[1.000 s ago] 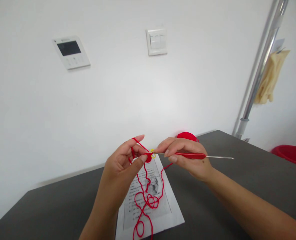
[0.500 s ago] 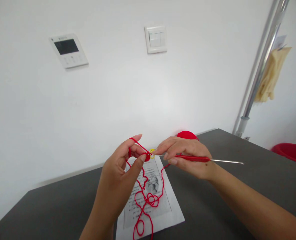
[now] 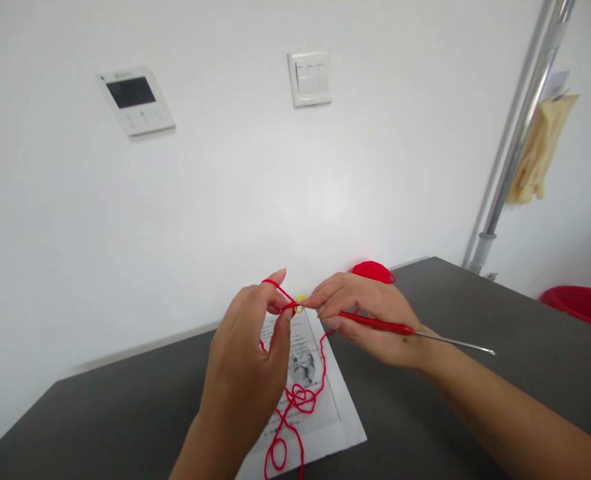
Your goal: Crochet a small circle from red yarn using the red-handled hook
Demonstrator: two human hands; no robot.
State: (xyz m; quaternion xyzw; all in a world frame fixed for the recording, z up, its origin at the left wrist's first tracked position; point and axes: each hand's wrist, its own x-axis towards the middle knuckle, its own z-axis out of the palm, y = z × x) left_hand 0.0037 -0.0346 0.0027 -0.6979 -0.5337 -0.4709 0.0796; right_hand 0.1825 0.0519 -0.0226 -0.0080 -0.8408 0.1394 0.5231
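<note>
My left hand (image 3: 252, 347) pinches a small piece of red crochet work (image 3: 289, 307) between thumb and fingers, with red yarn (image 3: 281, 289) running over its raised index finger. In my right hand (image 3: 370, 313) is a crochet hook with a red handle (image 3: 382, 325) and metal ends. Its tip meets the red piece at my left fingertips, where a small yellow ring (image 3: 300, 301) shows. Loose yarn falls in loops over a printed sheet (image 3: 325, 433) below. Behind my right hand rests a ball of red yarn (image 3: 372, 271); a strand leads from its side toward the loops.
The dark grey table (image 3: 125, 407) reaches to a white wall carrying an intercom panel (image 3: 138, 100) and a light switch (image 3: 310, 79). At the right stand a metal pole (image 3: 518, 147), hanging yellowish gloves (image 3: 542, 150) and a red tub (image 3: 580, 307).
My left hand has rolled inward, so its back now faces me and the red piece is more hidden. The hook's rear end has dipped, tilting the handle.
</note>
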